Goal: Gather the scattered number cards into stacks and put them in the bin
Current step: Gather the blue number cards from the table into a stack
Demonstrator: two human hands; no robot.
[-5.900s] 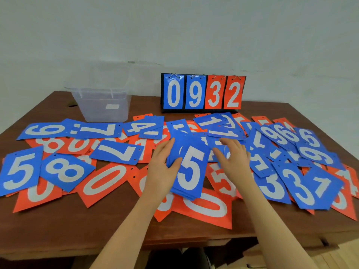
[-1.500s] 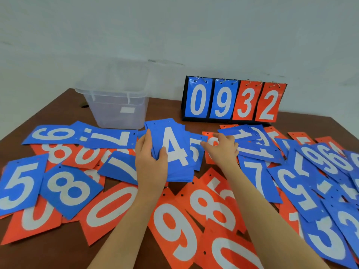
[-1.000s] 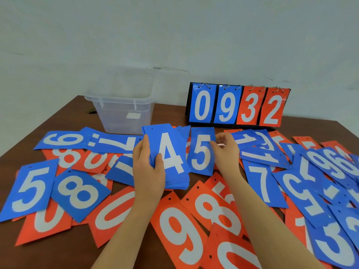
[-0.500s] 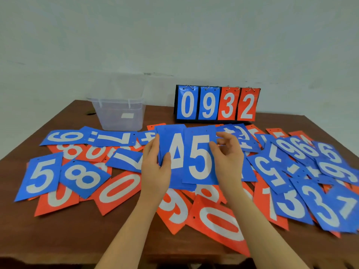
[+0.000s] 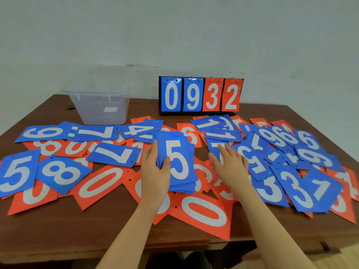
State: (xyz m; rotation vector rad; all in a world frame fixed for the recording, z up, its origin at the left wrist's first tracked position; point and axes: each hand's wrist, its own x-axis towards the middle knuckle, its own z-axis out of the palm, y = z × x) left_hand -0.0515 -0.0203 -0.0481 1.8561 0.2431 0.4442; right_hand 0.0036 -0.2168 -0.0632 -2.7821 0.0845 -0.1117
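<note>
Far left of the fingers and beyond them, the clear plastic bin [image 5: 101, 107] stands near the back edge of the table [image 5: 58, 233]. The left hand [image 5: 155, 171] grips the stack of blue cards [image 5: 177, 162], topped by a 5, thumb curled over its face and fingers behind its left edge. Just right of the stack, the right hand [image 5: 230, 166] lies flat with fingers straight and slightly spread, fingertips touching a blue 7 card [image 5: 215, 149]. Scattered number cards [image 5: 301, 183] spread farther right. Beyond the fingertips stands the scoreboard [image 5: 201, 96].
</note>
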